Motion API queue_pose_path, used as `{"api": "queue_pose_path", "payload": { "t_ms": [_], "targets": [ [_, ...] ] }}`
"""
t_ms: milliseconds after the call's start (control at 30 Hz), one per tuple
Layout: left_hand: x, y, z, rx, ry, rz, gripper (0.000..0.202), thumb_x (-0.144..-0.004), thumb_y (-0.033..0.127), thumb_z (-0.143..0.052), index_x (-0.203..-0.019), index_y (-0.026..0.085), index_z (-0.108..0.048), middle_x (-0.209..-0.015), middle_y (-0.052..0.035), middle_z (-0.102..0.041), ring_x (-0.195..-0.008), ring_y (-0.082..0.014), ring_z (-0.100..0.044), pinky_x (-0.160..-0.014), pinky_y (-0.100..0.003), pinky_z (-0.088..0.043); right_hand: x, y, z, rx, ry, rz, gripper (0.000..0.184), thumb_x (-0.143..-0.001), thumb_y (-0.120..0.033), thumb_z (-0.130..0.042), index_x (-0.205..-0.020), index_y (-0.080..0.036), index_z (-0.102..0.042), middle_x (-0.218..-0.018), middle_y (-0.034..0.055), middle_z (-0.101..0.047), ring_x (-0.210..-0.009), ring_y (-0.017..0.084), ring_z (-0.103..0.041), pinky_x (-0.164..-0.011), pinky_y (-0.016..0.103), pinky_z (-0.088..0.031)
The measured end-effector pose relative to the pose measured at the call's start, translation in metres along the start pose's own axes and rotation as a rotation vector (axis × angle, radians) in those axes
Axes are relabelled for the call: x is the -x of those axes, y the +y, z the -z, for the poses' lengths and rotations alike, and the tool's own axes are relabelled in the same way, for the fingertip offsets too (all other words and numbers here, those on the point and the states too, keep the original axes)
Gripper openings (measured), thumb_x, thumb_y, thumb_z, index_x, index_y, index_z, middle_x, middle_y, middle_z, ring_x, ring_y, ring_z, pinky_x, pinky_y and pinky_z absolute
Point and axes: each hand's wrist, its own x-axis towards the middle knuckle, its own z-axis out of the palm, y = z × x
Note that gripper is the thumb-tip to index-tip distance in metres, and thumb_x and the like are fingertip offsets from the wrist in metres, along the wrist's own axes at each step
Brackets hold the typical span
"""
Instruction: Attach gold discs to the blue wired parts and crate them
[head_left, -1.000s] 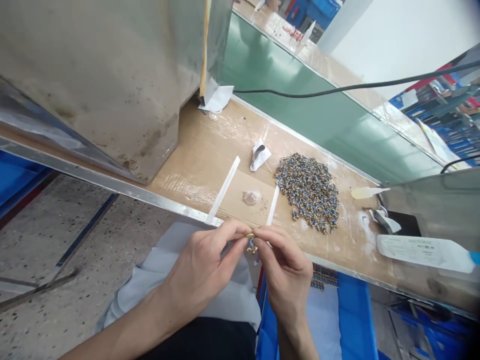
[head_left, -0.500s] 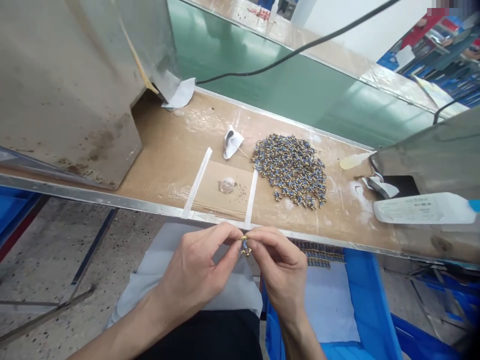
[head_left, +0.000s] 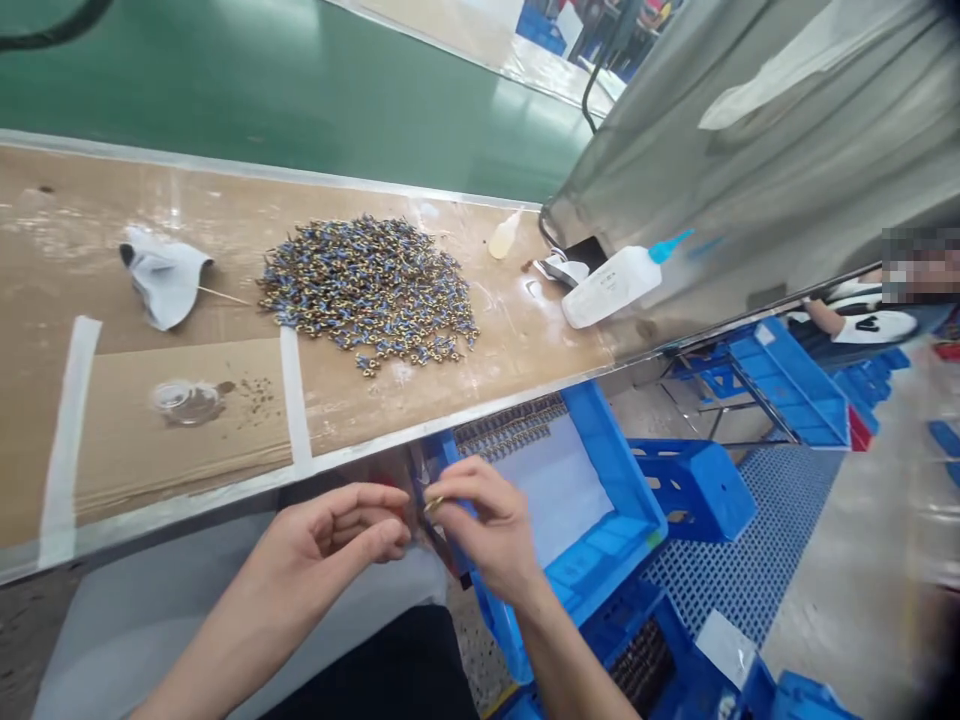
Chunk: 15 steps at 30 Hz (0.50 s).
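Observation:
My right hand [head_left: 484,525] pinches a small brass and blue part [head_left: 433,504] between thumb and fingertips, just below the bench's metal front edge [head_left: 360,452]. My left hand [head_left: 337,535] hovers beside it with fingers curled loosely and apart, holding nothing that I can see. A heap of the same small brass and blue parts [head_left: 367,290] lies on the bench top ahead. Under my right hand sits a blue tray [head_left: 600,470] lined with white paper, with rows of parts along its far side.
On the bench: a white squeeze bottle with a blue tip [head_left: 622,280], a crumpled white cloth [head_left: 161,280], a small clear cap [head_left: 184,400] on taped cardboard. A green belt [head_left: 300,100] runs behind. Blue crates [head_left: 780,380] stand at the right, where another person sits.
The view has swung to the right. My left hand has let go of the part and drawn back slightly; my right hand alone keeps it, now over the blue tray.

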Motion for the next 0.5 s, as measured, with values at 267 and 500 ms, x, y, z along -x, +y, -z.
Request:
{"api": "queue_pose_path", "payload": {
  "t_ms": [267, 500],
  "targets": [
    [0.001, -0.015, 0.009, -0.161, 0.011, 0.061, 0.049, -0.096, 0.068, -0.082, -0.120, 0.026, -0.087, -0.103, -0.0096, -0.091, -0.098, -0.0290, -0.088, -0.087, -0.030, -0.072, -0.015, 0.158, 0.185, 0.316, 0.574, -0.559, 0.045, -0.105, -0.056, -0.076, -0.116, -0.013, -0.078, -0.092, 0.0055, -0.079, -0.078, 0.019, -0.075, -0.076, 0.035, -0.066],
    [0.004, -0.023, 0.017, -0.195, 0.032, 0.051, 0.044, -0.097, 0.067, -0.081, -0.117, 0.028, -0.089, -0.109, -0.0095, -0.091, -0.102, -0.0308, -0.089, -0.088, -0.030, -0.072, -0.037, 0.223, 0.231, 0.492, 0.454, -0.735, 0.037, -0.108, -0.046, -0.078, -0.130, -0.016, -0.074, -0.129, 0.0073, -0.075, -0.110, 0.025, -0.076, -0.094, 0.043, -0.069]
  ]
}}
